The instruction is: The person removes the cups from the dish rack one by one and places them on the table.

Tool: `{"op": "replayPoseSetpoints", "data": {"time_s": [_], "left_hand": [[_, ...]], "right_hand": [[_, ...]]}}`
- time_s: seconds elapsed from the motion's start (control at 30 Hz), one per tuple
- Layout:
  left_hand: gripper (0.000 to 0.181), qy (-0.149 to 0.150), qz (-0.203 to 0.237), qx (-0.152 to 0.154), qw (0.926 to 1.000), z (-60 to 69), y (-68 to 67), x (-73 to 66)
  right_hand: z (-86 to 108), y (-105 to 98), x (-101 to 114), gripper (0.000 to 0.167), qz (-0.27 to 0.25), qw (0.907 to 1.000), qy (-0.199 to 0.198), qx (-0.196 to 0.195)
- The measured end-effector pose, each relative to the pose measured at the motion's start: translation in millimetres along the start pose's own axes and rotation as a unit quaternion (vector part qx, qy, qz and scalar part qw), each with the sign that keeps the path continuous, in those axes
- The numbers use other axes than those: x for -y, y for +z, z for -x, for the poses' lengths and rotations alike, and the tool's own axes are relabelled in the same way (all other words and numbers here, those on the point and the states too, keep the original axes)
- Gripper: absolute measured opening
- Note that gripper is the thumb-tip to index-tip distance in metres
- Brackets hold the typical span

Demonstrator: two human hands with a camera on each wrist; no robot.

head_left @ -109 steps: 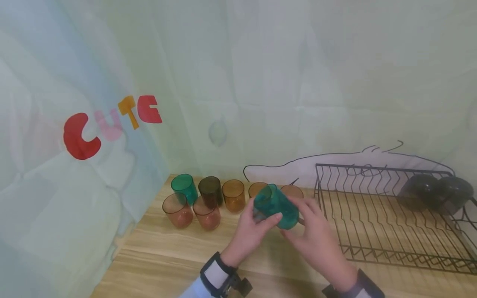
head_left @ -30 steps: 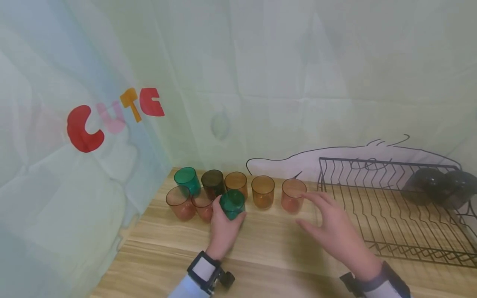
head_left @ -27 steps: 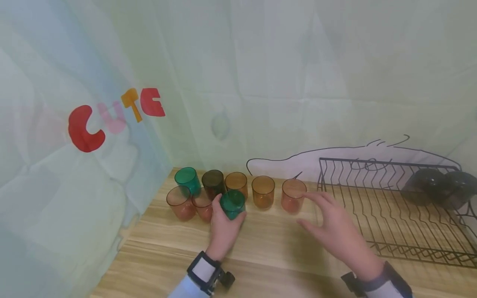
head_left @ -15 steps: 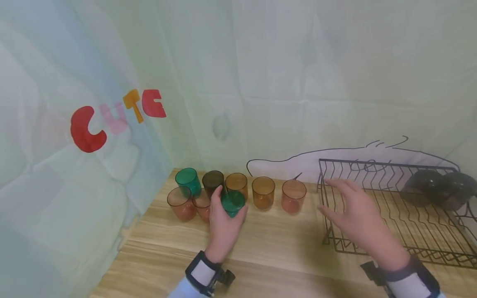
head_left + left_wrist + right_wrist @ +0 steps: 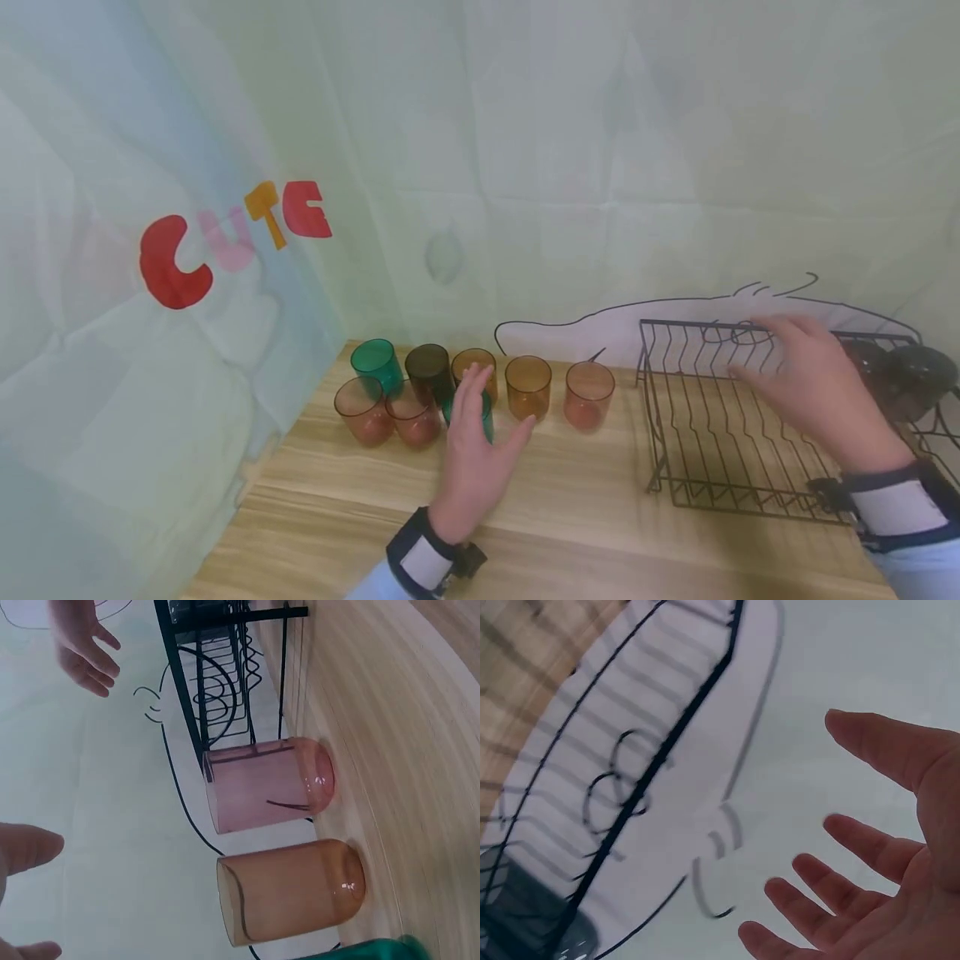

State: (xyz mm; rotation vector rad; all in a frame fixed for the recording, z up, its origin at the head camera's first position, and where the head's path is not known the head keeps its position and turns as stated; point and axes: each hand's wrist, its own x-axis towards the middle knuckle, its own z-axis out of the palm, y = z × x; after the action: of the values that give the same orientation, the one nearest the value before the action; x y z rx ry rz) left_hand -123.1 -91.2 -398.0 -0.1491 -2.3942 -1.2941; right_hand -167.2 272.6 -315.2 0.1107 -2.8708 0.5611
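Observation:
My left hand (image 5: 480,467) is lifted with fingers spread, just in front of a green tumbler (image 5: 486,417) that it partly covers. The tumbler stands upright in the front row, beside two pink tumblers (image 5: 415,423). In the left wrist view an amber tumbler (image 5: 292,892) and a pink tumbler (image 5: 259,784) stand near that hand, and only a sliver of green shows at the bottom. Over the wire dish rack (image 5: 675,323) hangs my right hand (image 5: 821,392), fingers apart and holding nothing. Nearest to it are two dark tumblers (image 5: 924,379) on the rack, partly hidden by the hand.
Along the back stand another green tumbler (image 5: 375,362), a dark brown one (image 5: 429,373) and two amber ones (image 5: 528,387). The wooden tabletop (image 5: 585,500) runs in front of them. A fabric backdrop (image 5: 555,167) rises behind the table and at the left.
Earlier both hands held the green tumbler, then the left set it down in the front row. The left hand has now let go; the right has moved rightward over the rack.

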Motion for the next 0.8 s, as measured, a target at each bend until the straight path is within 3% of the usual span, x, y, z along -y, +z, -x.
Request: {"op": "replayPoseSetpoints", "data": {"time_s": [0.2, 0.43, 0.67, 0.8], "left_hand": [[0.072, 0.028, 0.011, 0.085, 0.9959, 5.7, 8.1, -1.8], [0.066, 0.055, -0.054, 0.182, 0.9803, 9.9, 16.3, 1.4], [0.061, 0.073, -0.102, 0.222, 0.9671, 11.2, 23.2, 6.4], [0.06, 0.076, -0.119, 0.233, 0.9621, 10.1, 25.4, 8.3]], "right_hand": [[-12.3, 5.8, -48.4, 0.09, 0.04, 0.9974, 0.058, -0.013], [-18.4, 11.4, -88.8, 0.089, 0.079, 0.9925, 0.093, -0.006], [-20.8, 16.4, -112.0, 0.092, 0.107, 0.9851, 0.134, -0.006], [-21.4, 18.9, -117.2, 0.098, 0.118, 0.9799, 0.16, 0.014]]}}
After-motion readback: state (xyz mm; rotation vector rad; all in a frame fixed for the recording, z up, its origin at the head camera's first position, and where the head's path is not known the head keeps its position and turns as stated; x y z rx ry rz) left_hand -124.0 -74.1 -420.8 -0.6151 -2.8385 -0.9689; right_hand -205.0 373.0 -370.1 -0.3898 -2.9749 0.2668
